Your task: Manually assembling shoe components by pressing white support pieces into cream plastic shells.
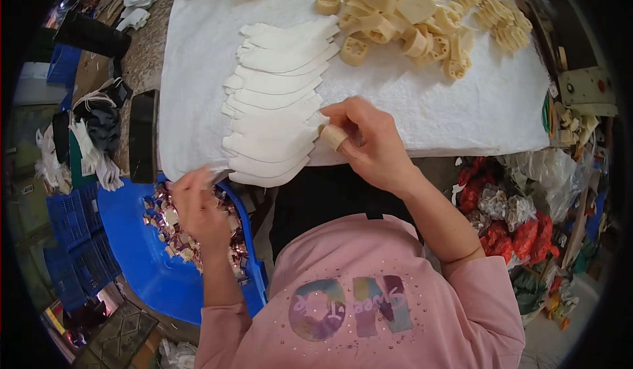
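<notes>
A row of white flat cut pieces (273, 115) overlaps on the white-covered table, each one long with notched ends. At their right ends my right hand (369, 138) has its index finger and thumb closed on the edge of a white piece. A tan cover (333, 137) wraps the thumb of that hand. My left hand (201, 207) is smeared by motion over a blue basin (132, 237), close to the left end of the nearest white piece. Whether its fingers hold anything is too blurred to see. Small shiny and tan scraps (181, 240) lie in the basin.
Tan molded pieces (422, 10) are heaped at the table's far side. A dark flat phone-like slab (143, 135) and a black cylinder (92, 34) stand at the left. Blue crates (76, 273) sit at lower left; red and clear plastic bags (521, 237) are piled right.
</notes>
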The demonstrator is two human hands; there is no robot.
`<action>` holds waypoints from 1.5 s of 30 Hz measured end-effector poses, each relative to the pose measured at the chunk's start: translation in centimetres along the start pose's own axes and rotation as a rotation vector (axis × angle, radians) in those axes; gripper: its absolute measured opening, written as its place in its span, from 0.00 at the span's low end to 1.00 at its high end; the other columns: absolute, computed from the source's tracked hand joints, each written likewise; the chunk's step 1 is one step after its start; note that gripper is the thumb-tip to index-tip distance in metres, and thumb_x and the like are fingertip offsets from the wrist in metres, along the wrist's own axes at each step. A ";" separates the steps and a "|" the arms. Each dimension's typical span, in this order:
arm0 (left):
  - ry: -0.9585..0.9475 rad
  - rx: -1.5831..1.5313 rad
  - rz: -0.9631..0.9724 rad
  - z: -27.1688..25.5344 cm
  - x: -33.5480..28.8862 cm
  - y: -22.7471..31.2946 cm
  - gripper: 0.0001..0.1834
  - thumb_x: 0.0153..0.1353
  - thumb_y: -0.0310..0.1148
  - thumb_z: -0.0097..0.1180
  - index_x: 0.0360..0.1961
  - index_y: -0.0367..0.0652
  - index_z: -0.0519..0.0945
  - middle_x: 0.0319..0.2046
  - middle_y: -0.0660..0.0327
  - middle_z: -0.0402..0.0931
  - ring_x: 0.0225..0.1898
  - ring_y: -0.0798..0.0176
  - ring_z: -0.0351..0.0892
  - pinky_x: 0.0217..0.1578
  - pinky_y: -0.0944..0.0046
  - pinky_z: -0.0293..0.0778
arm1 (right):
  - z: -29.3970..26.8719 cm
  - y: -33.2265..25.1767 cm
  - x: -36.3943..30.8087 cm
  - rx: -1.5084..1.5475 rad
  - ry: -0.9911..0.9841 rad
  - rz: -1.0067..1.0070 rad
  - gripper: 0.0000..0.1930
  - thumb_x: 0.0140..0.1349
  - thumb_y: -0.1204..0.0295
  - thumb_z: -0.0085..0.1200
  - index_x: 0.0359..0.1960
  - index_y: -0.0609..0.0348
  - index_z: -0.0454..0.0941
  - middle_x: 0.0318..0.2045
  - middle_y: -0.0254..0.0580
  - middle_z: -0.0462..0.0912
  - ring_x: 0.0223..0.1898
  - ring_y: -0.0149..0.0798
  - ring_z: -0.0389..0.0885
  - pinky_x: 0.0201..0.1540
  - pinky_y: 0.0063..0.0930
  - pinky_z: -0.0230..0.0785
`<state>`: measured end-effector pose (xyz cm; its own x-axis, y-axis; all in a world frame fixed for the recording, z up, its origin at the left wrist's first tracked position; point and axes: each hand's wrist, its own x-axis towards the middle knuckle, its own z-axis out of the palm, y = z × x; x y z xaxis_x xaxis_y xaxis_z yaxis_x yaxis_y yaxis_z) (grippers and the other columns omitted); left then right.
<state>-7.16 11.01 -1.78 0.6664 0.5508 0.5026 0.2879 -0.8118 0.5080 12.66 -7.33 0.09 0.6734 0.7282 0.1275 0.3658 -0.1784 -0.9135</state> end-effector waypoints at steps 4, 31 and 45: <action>0.035 0.446 -0.162 -6.2 -3.1 -7.0 0.17 0.56 0.16 0.49 0.47 0.38 0.78 0.40 0.52 0.74 0.45 0.52 0.72 0.45 0.59 0.69 | 0.3 1.1 1.2 -0.183 -0.008 -0.171 0.14 0.48 0.80 0.57 0.39 0.59 0.75 0.33 0.42 0.74 0.40 0.45 0.70 0.41 0.35 0.64; -0.208 -0.173 -0.194 3.1 2.4 0.0 0.39 0.34 0.33 0.73 0.52 0.43 0.69 0.48 0.58 0.75 0.54 0.57 0.69 0.56 0.56 0.52 | 9.2 -1.8 5.9 -0.574 -0.228 -0.471 0.10 0.41 0.72 0.59 0.28 0.57 0.78 0.33 0.39 0.69 0.42 0.42 0.66 0.47 0.38 0.53; -0.237 0.008 0.073 2.8 3.4 0.1 0.28 0.39 0.43 0.69 0.43 0.43 0.79 0.39 0.61 0.76 0.53 0.53 0.69 0.54 0.55 0.55 | 8.6 -0.1 5.2 -0.290 -0.144 -0.629 0.17 0.34 0.69 0.63 0.29 0.60 0.74 0.33 0.43 0.72 0.43 0.47 0.66 0.47 0.41 0.55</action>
<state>-2.92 12.22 -2.00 0.8279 0.4305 0.3596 0.2379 -0.8500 0.4699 10.63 2.11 -2.50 0.1940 0.8278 0.5263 0.8274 0.1502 -0.5411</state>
